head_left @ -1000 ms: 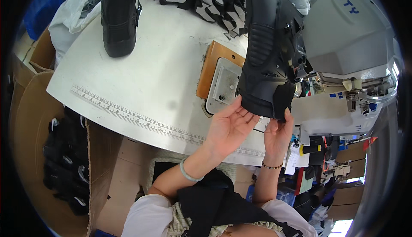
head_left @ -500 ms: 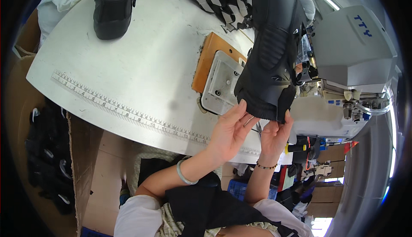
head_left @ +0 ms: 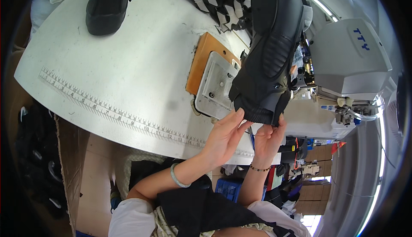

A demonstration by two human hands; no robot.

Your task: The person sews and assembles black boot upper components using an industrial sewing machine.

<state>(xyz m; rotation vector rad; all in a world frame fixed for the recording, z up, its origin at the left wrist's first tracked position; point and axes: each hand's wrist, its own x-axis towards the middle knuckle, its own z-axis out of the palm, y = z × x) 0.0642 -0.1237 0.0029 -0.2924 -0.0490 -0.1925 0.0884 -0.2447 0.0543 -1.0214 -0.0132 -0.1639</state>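
Fingers of both hands are closed on the lower edge of a black boot upper (head_left: pixel 270 61), which hangs at the sewing machine (head_left: pixel 343 61) and reaches up and away from the grip. The left hand (head_left: pixel 223 136) pinches the ribbed hem at its near left corner, fingers narrow and flat against the fabric; the right hand (head_left: pixel 267 139) takes the same hem at its right corner, thumb and fingers likewise narrowed onto the material. Just beyond the left fingers lies a grey metal plate (head_left: pixel 214 86) on an orange-brown board (head_left: pixel 199 61), both set into the white worktop (head_left: pixel 128 65). A printed ruler strip (head_left: pixel 107 110) runs along the worktop edge, to the left of the left hand. Well beyond the fingers, at the far side, stand a finished black boot (head_left: pixel 107 5) and a heap of black-and-white patterned pieces (head_left: pixel 214 1). Judged from its look, the upper is light but bulky: padded panels give some body, while the knit hem is soft and stretchy and will fold under any loose grip. It appears neither slippery nor fragile. A two-handed hold at the hem corners, as now, seems the sound place to control it; the padded middle looks likely to buckle if taken one-handed.
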